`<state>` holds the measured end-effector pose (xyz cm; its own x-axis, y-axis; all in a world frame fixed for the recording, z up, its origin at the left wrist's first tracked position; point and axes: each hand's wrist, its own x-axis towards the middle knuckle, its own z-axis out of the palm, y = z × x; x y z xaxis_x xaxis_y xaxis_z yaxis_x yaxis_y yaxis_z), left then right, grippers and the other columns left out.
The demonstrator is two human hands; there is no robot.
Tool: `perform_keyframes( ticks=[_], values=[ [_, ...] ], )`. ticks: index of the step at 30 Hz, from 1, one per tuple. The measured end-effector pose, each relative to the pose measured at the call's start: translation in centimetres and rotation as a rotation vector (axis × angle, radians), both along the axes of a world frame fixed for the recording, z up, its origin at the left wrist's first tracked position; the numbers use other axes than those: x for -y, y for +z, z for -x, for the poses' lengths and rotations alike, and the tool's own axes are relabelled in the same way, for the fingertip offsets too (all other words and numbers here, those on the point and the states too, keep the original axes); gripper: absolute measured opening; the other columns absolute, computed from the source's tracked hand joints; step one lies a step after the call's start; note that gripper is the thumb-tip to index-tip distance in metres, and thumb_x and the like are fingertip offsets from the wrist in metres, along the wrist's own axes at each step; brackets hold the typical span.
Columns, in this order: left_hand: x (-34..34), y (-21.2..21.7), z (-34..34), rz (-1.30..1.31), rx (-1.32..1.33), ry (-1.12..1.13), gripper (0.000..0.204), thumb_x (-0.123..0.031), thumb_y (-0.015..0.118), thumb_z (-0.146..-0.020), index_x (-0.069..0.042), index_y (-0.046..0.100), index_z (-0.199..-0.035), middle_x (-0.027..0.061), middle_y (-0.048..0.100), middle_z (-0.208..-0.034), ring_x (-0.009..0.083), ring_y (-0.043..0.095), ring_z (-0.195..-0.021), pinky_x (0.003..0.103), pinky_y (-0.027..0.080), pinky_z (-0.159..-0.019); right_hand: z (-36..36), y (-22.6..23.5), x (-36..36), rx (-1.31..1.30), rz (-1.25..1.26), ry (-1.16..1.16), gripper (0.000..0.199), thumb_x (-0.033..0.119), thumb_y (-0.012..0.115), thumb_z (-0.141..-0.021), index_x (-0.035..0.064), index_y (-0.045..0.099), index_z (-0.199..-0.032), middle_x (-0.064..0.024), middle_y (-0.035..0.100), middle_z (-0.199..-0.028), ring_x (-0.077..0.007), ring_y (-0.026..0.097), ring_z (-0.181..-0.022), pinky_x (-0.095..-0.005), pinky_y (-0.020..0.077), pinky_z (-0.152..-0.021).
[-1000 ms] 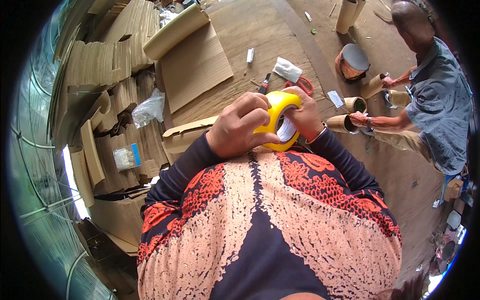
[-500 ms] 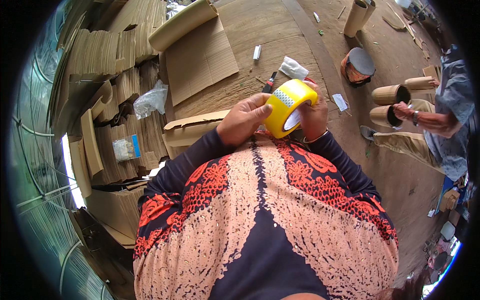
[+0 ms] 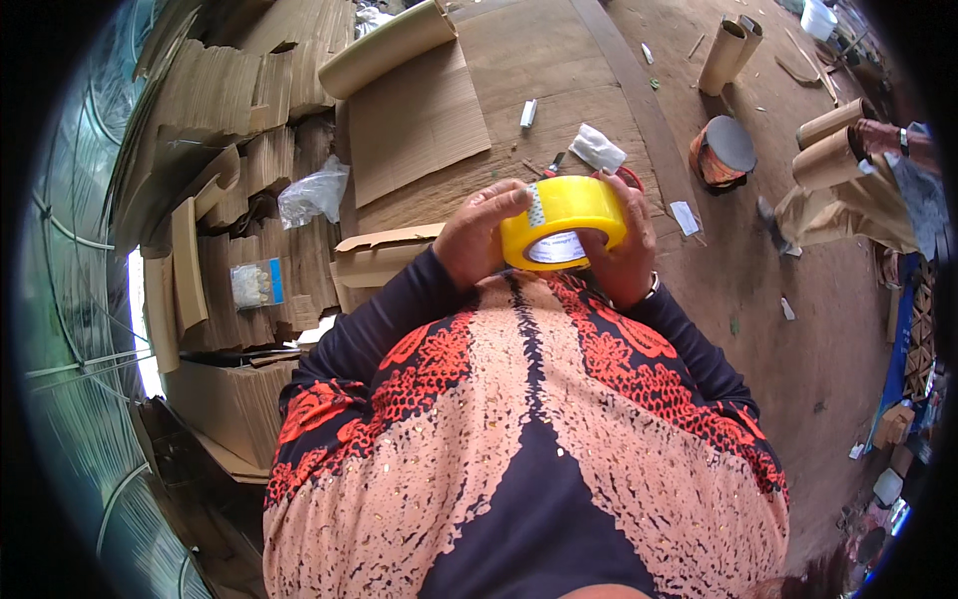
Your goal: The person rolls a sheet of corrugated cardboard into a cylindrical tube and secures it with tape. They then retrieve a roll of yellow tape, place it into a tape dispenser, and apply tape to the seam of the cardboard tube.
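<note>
**Two hands clasp a yellow tape roll above a cardboard-strewn floor**

Both hands grip one roll of yellow tape [image 3: 562, 222], held at chest height just above the middle of the view. The left hand [image 3: 479, 238] wraps its fingers over the roll's edge at nine o'clock; the right hand [image 3: 624, 250] cups the opposite side at three o'clock. A pale round label shows inside the roll's core.

At twelve o'clock from the roll lies a flat brown cardboard sheet [image 3: 414, 125], with a rolled cardboard tube [image 3: 389, 45] along its far edge. At ten o'clock sits a crumpled clear plastic bag [image 3: 311, 195]. At nine o'clock a small clear packet with a blue strip [image 3: 255, 283] rests on stacked cardboard. At two o'clock stands a squat round container with a grey lid [image 3: 720, 150]. Far right, another person's hand [image 3: 878, 135] holds cardboard tubes [image 3: 833, 150].
</note>
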<state>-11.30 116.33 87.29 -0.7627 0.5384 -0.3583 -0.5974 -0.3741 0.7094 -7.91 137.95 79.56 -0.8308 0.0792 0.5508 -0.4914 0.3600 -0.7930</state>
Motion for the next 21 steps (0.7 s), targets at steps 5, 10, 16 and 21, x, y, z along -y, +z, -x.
perform_keyframes(
  ticks=[5,10,16,21],
  values=[
    [2.5,2.3,2.4,0.130,-0.199,-0.059,0.033,-0.031,0.072,-0.096,-0.003,0.065,-0.113,0.0094,0.071,-0.104,0.0187,0.071,-0.087,0.032,0.058,-0.078,-0.3,1.8,-0.3,0.270,0.566,0.628,0.072,0.023,0.081,-0.084,-0.0012,0.048,-0.143,-0.0164,0.061,-0.126,-0.0273,0.062,-0.116,-0.0388,0.0488,-0.101],
    [1.7,1.9,1.4,0.194,-0.252,-0.113,0.033,-0.035,0.073,-0.096,-0.004,0.067,-0.106,0.0057,0.071,-0.098,0.0150,0.069,-0.088,0.029,0.055,-0.083,-0.9,1.8,0.4,0.255,0.269,0.369,0.060,0.009,0.082,-0.084,0.0009,0.050,-0.134,-0.0074,0.064,-0.115,-0.0143,0.064,-0.102,-0.0288,0.0540,-0.088],
    [0.1,3.0,1.1,0.610,-0.397,-0.353,0.043,-0.045,0.073,-0.096,-0.003,0.068,-0.105,0.0009,0.067,-0.089,0.0083,0.062,-0.083,0.026,0.048,-0.076,0.3,2.3,-0.9,0.185,0.046,0.346,0.053,0.000,0.077,-0.074,0.0012,0.058,-0.124,-0.0091,0.066,-0.107,-0.0191,0.067,-0.099,-0.0326,0.0545,-0.088],
    [0.3,1.6,0.7,0.365,-0.223,-0.317,0.041,-0.036,0.071,-0.098,-0.001,0.063,-0.118,0.0056,0.068,-0.108,0.0136,0.065,-0.099,0.030,0.051,-0.089,2.0,2.5,-2.0,0.274,0.116,0.486,0.059,-0.003,0.071,-0.072,0.0004,0.057,-0.129,-0.0098,0.066,-0.113,-0.0174,0.066,-0.105,-0.0309,0.0538,-0.093]
  ],
)
